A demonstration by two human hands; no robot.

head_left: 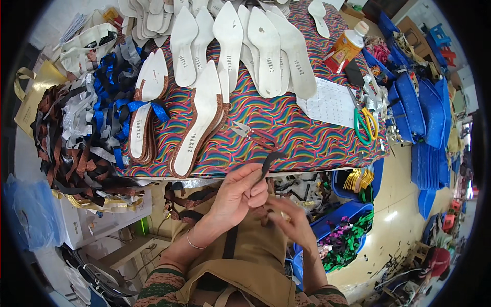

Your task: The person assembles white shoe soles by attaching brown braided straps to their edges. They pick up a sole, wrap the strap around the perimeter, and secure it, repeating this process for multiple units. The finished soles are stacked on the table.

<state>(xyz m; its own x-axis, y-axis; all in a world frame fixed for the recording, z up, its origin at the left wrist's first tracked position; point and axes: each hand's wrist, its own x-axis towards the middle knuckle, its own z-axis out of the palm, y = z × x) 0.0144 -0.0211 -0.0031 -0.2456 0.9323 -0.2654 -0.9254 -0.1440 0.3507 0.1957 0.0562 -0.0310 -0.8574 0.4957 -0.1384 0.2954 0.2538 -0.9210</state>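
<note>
Just off the table's near edge, my left hand (236, 194) is closed on a narrow dark strip (269, 162), pinched between thumb and fingers, its free end curving up. My right hand (292, 221) is beside it, lower and to the right, in front of the apron; its fingers are smeared by motion, and whether they hold anything is unclear. On the patterned cloth beyond lie small thread snips (254, 135), blades pointing left. Left of them are white shoe insoles edged in brown glitter (200, 125), with a similar stack (139, 135) farther left.
Plain white insoles (228, 38) lie in overlapping rows at the back. A tangled heap of strips (82, 123) covers the left side. At right are a bottle (348, 47), paper (327, 102) and scissors (364, 125). Blue bins (353, 210) of scraps stand below.
</note>
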